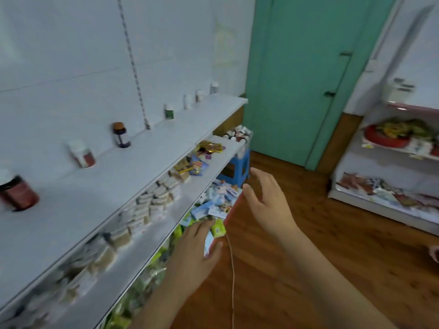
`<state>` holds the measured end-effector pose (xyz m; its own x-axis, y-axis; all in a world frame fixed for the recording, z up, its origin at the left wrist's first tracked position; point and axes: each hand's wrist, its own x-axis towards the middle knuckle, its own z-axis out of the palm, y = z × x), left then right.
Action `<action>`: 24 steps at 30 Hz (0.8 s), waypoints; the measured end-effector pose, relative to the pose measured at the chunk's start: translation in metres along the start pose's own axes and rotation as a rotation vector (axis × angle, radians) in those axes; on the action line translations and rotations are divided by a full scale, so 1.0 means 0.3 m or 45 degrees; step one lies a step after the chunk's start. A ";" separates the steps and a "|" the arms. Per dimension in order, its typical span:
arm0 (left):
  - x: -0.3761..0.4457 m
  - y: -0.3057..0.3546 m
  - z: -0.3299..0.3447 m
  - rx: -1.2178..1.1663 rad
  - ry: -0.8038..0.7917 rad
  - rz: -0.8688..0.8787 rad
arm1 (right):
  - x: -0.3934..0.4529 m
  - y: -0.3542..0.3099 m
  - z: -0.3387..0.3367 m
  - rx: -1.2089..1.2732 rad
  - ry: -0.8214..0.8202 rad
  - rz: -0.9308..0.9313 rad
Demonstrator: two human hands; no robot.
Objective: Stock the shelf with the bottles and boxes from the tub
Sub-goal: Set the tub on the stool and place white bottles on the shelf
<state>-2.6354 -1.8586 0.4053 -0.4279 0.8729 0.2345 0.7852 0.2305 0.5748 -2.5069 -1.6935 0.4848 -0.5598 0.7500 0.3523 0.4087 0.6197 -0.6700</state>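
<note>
The left hand (199, 245) reaches down by the shelf's front edge and pinches a small light-blue box (209, 242) between thumb and fingers, over the red-rimmed tub (234, 207) heaped with boxes below the lower shelf (213, 167). The right hand (266, 200) hangs spread and empty just beyond. To do this well, I'd lift the box clear of the heap before swinging it up. Farther back, bottles stand spaced along the top shelf (118, 176), among them a dark bottle (121, 135).
</note>
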 end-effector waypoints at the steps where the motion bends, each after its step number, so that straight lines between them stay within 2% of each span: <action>1: 0.035 0.032 0.034 0.006 -0.030 0.029 | 0.016 0.043 -0.040 -0.022 0.023 0.031; 10: 0.521 0.150 0.336 -0.009 -0.230 0.179 | 0.301 0.391 -0.231 -0.132 0.165 0.201; 15: 0.943 0.177 0.476 -0.087 -0.237 0.218 | 0.639 0.576 -0.280 -0.166 0.162 0.216; 24: 1.666 0.239 0.558 -0.102 -0.151 0.238 | 1.318 0.783 -0.359 -0.199 0.061 0.193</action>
<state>-2.7181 -1.3337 0.4326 -0.2193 0.9427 0.2516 0.8059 0.0297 0.5914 -2.5546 -1.2263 0.5370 -0.4504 0.8449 0.2884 0.5945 0.5249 -0.6092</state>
